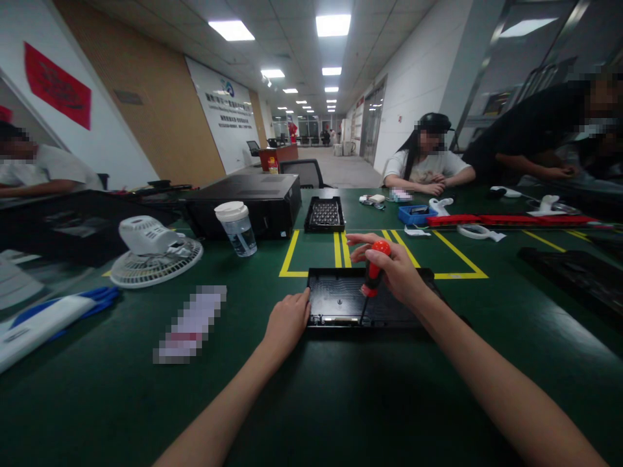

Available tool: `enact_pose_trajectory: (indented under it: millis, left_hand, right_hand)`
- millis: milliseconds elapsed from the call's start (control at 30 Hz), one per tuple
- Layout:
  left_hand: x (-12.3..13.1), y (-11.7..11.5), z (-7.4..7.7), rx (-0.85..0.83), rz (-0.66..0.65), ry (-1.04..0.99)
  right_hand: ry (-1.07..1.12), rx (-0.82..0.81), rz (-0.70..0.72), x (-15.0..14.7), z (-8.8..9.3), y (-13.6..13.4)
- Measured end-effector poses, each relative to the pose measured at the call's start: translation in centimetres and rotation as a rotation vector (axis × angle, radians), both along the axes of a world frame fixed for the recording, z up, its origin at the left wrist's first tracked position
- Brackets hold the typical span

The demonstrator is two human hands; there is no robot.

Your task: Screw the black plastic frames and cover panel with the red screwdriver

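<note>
A flat black plastic case lies on the green table in front of me. My right hand is closed round a red-handled screwdriver, held upright with its tip down on the case near its front edge. My left hand rests against the case's left front corner, fingers curled onto its edge and steadying it.
A black tray of small parts stands behind the yellow floor-tape lines. A plastic cup, a white fan and a black computer box are to the left. Other people sit at the far right and left.
</note>
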State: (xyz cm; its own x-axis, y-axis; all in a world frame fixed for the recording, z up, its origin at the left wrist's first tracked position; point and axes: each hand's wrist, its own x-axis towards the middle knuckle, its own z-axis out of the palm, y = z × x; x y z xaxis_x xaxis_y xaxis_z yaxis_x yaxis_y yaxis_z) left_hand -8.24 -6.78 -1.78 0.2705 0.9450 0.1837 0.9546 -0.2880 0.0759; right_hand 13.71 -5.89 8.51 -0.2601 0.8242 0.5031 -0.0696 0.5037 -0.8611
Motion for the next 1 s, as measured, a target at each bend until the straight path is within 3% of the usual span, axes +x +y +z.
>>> enact_pose_trajectory:
  millis: [233, 800, 1000]
  left_hand:
    - [0.01, -0.01, -0.01, 0.013, -0.001, -0.006]
    - [0.12, -0.04, 0.09, 0.007, 0.006, -0.003]
    - [0.16, -0.11, 0.19, 0.004, 0.005, 0.002]
  right_hand:
    - [0.258, -0.224, 0.281, -0.61, -0.10, -0.22]
    - [0.321, -0.208, 0.288, -0.84, -0.55, -0.42]
    - [0.326, -0.225, 0.374, -0.62, -0.32, -0.52]
